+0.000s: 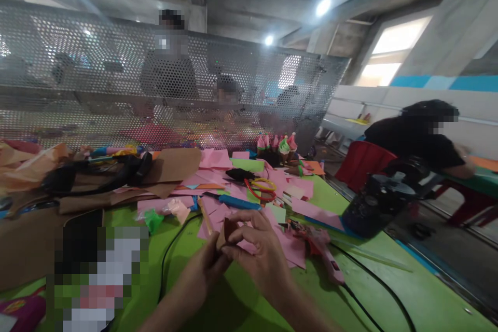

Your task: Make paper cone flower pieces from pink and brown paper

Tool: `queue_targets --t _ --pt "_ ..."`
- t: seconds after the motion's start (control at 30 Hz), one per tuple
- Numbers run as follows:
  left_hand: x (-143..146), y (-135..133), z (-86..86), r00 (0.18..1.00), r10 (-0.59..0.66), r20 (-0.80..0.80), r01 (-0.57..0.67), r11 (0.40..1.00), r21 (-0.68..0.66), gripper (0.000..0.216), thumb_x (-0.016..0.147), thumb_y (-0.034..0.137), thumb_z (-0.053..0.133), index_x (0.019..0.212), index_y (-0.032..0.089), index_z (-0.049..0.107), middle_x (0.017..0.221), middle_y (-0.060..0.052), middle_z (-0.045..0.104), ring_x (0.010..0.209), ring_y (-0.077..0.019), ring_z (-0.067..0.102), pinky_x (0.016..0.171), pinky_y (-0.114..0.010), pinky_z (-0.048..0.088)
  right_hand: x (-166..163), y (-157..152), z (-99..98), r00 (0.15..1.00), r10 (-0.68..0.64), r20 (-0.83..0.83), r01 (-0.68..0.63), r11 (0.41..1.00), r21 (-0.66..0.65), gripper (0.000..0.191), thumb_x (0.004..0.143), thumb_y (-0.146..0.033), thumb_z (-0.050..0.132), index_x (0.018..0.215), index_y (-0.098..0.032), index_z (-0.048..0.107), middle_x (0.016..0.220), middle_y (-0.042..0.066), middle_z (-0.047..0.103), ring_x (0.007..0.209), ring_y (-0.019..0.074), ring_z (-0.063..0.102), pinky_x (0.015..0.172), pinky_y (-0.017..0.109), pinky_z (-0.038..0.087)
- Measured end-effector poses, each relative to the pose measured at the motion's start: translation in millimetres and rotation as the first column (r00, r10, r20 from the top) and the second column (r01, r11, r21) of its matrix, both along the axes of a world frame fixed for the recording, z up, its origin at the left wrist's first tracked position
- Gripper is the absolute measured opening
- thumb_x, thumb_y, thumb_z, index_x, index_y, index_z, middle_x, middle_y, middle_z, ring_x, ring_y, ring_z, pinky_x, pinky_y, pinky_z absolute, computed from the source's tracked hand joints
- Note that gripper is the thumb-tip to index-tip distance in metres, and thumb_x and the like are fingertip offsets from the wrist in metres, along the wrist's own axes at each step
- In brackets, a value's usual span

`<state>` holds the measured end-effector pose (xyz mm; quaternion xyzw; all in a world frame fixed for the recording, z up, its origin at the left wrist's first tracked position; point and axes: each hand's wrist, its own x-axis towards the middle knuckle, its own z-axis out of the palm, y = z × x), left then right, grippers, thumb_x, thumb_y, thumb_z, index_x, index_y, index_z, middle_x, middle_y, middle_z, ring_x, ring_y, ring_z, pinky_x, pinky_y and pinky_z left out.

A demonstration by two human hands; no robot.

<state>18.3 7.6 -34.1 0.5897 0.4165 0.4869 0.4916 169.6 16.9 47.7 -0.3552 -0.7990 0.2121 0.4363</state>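
Observation:
My left hand (204, 270) and my right hand (259, 254) meet low in the middle of the view, above the green table (373, 290). Both pinch a small brown piece of card (224, 231) between their fingertips; the left holds its lower edge, the right curls over its top. Beneath and beyond the hands lie several pink paper sheets (290, 246). A pink glue gun (324, 254) lies just right of my right hand, with a black cable (373, 282) trailing from it.
Brown cardboard sheets (171, 166), black straps (116, 171), scissors with red and yellow handles (262, 189) and small paper cones (284, 145) clutter the table's far half. A perforated metal screen (116, 72) backs the table. A black fan (379, 199) stands at the right edge. People sit beyond.

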Motion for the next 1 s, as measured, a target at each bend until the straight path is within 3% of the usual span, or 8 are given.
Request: queue_targets --t 0.33,0.47,0.53,0.67,0.77,0.83,0.9,1.0 --pt "0.4 -6.5 23.4 0.995 -0.084 0.056 0.089 0.990 -0.111 0.062 0.087 0.053 0.056 0.137 0.019 0.045 0.140 -0.009 0.056 0.137 -0.0282 0.040 0.114 -0.042 0.029 3.1 4.5 -3.0 0.998 -0.062 0.022 0.061 0.996 0.062 0.012 0.079 -0.014 0.075 0.075 -0.024 0.070 0.105 0.004 0.065 0.105 0.0246 0.057 0.090 0.040 0.042" --pt "1.1 -7.7 30.0 0.993 -0.073 0.094 0.085 0.987 -0.134 0.072 0.085 0.061 0.052 0.142 0.018 0.043 0.152 -0.010 0.042 0.143 -0.0282 0.029 0.118 -0.043 0.020 13.1 10.6 -1.0 0.998 -0.064 0.007 0.063 0.993 0.097 0.021 0.088 -0.022 0.065 0.107 -0.029 0.070 0.117 0.006 0.063 0.114 0.0253 0.054 0.097 0.041 0.043" --pt "0.5 -7.4 31.2 0.997 -0.044 0.070 0.054 0.989 -0.139 0.076 0.084 0.062 0.053 0.143 0.017 0.042 0.153 -0.011 0.039 0.144 -0.0292 0.026 0.119 -0.045 0.017 23.2 15.4 2.4 0.993 -0.114 -0.039 0.118 0.986 0.120 0.027 0.091 -0.026 0.061 0.118 -0.028 0.065 0.121 0.007 0.061 0.117 0.0247 0.053 0.100 0.041 0.042" --pt "-2.9 -7.5 34.9 0.997 0.006 0.078 0.002 0.994 -0.112 0.073 0.084 0.059 0.054 0.144 0.019 0.041 0.152 -0.009 0.041 0.145 -0.0279 0.026 0.118 -0.045 0.019 50.1 28.7 15.6 0.963 -0.255 -0.081 0.265 0.952 0.155 0.022 0.092 -0.028 0.056 0.110 -0.023 0.066 0.116 0.009 0.063 0.110 0.0242 0.058 0.094 0.038 0.046" --pt "-7.0 -6.1 36.2 0.995 0.035 0.097 -0.026 0.995 -0.092 0.068 0.086 0.057 0.053 0.143 0.022 0.043 0.151 -0.006 0.043 0.143 -0.0266 0.029 0.117 -0.042 0.022 69.2 45.8 30.2 0.941 -0.306 0.148 0.289 0.949 0.123 0.027 0.089 -0.025 0.055 0.114 -0.021 0.065 0.115 0.009 0.064 0.099 0.0227 0.062 0.086 0.036 0.049" --pt "-10.4 -3.3 33.8 0.993 0.085 0.088 -0.075 0.991 -0.115 0.070 0.084 0.058 0.055 0.142 0.020 0.044 0.149 -0.008 0.045 0.142 -0.0277 0.033 0.116 -0.042 0.024 77.8 62.2 38.3 0.856 -0.327 0.401 0.316 0.944 0.095 0.031 0.088 -0.021 0.054 0.117 -0.021 0.064 0.118 0.008 0.065 0.103 0.0226 0.062 0.089 0.036 0.048" --pt "-13.7 0.3 29.1 0.989 0.126 0.077 -0.116 0.986 -0.122 0.072 0.082 0.061 0.056 0.139 0.018 0.047 0.143 -0.010 0.052 0.135 -0.0289 0.042 0.111 -0.040 0.031 81.6 81.6 41.3 0.796 -0.343 0.499 0.352 0.933 0.080 0.028 0.086 -0.016 0.054 0.111 -0.019 0.068 0.114 0.009 0.068 0.105 0.0237 0.062 0.091 0.036 0.047" --pt "-16.3 5.2 21.1 0.989 0.139 0.056 -0.131 0.984 -0.119 0.075 0.078 0.067 0.057 0.134 0.018 0.051 0.111 -0.009 0.069 0.097 -0.0248 0.063 0.080 -0.033 0.050 77.8 111.3 33.9 0.700 -0.329 0.634 0.394 0.918 0.041 0.017 0.085 -0.020 0.064 0.101 -0.020 0.071 0.105 0.007 0.071 0.101 0.0237 0.065 0.088 0.035 0.049"
